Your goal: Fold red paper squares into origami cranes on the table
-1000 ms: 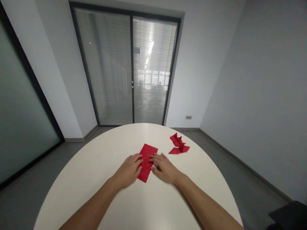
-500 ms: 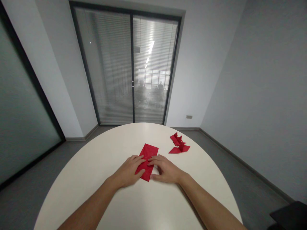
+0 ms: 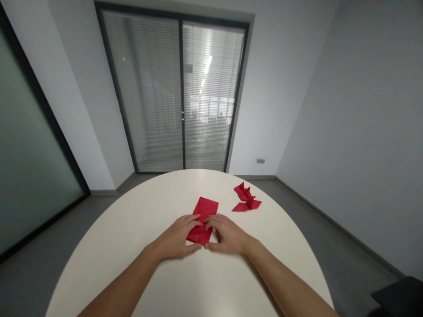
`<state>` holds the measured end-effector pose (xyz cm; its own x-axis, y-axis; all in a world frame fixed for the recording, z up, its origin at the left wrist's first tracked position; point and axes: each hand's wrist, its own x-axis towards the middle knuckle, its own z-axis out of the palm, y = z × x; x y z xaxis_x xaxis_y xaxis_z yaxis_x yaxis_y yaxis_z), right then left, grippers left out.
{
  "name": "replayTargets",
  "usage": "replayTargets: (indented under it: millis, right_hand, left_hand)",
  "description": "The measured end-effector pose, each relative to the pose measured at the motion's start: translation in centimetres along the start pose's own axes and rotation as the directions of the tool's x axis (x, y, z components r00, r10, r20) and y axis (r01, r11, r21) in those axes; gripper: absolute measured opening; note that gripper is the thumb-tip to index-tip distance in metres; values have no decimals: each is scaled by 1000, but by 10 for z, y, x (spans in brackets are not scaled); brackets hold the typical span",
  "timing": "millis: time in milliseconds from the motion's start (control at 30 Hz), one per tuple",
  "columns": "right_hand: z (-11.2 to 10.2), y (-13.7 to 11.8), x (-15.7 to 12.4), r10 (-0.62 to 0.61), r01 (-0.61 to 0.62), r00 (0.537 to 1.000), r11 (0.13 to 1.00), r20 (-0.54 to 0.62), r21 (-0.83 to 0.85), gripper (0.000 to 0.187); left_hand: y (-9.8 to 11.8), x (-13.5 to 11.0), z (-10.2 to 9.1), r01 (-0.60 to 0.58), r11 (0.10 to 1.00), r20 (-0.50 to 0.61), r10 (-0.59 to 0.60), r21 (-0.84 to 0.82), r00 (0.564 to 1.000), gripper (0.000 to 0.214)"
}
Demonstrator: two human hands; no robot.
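A folded sheet of red paper (image 3: 207,207) lies on the table in front of me, its far end pointing away and creased. My left hand (image 3: 176,237) is on its left side, fingers on top and thumb at the near edge. From the right, my right hand (image 3: 229,234) presses curled fingertips onto the middle of the paper, with its thumb at the near corner. Both thumb tips almost meet there. The near end looks bent upward between thumbs and fingers, and the hands partly cover the sides.
Red folded paper figures, one (image 3: 243,192) farther off and a winged one (image 3: 247,205) closer, lie to the right on the round white table (image 3: 132,220). Beyond its curved edge are a glass partition with blinds (image 3: 148,101) and grey walls. A dark object (image 3: 401,296) shows at lower right.
My left thumb has moved down to the paper's near edge, close to the right thumb. The paper's near end now reaches less far toward me, as if turned up.
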<state>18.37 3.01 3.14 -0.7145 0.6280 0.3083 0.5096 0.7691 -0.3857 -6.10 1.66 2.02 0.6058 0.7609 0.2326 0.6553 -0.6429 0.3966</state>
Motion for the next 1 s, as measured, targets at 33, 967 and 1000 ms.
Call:
replayTargets:
  millis: [33, 967, 1000]
  right_hand:
    - [-1, -1, 0, 8, -8, 1000, 1000, -5, -8, 36]
    - [11, 14, 1, 334, -324, 932, 942, -144, 88, 33]
    - [12, 15, 1, 329, -319, 933, 944, -149, 89, 33]
  left_hand:
    - [0, 0, 0, -4, 1000, -11, 4, -4, 1000, 56]
    - [-6, 10, 7, 254, 967, -191, -250, -5, 949, 30]
    - [-8, 10, 9, 261, 965, -194, -256, 0, 947, 32]
